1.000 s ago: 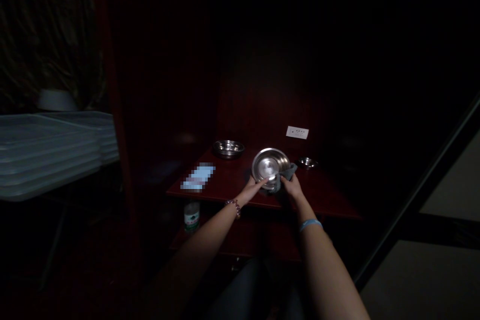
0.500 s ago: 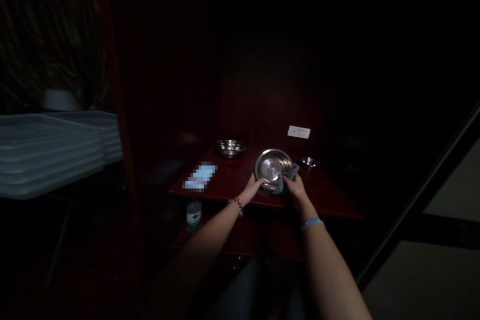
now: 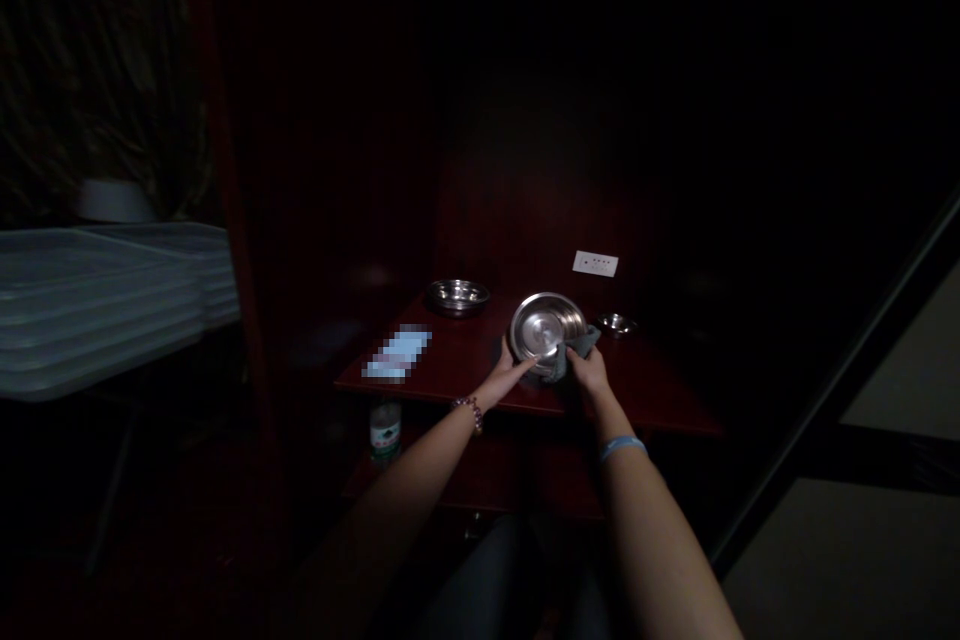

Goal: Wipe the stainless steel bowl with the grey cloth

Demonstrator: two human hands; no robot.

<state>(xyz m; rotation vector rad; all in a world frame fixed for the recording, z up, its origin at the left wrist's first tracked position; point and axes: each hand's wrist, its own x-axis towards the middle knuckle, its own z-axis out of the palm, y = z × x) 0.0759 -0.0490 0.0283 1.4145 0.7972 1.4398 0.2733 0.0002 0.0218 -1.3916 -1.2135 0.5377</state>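
Note:
A shiny steel bowl is held tilted above the dark red desk, its inside turned toward me. My left hand grips the bowl's lower left rim, thumb over the edge. A grey cloth is in my right hand, pressed against the bowl's lower right rim, with part of it folded over the outside. The fingers of my right hand are partly hidden by the cloth. Behind to the left sits another steel bowl or stack, and a small steel dish lies to the right.
A blurred-out bright flat object lies on the desk's left. Below it, a bottle stands on a lower shelf. A white wall socket is on the back panel. Stacked translucent plastic containers stand far left.
The bowl tilts slightly more toward me. My left thumb has moved a little further in over its rim, and the cloth has shifted slightly along the right edge.

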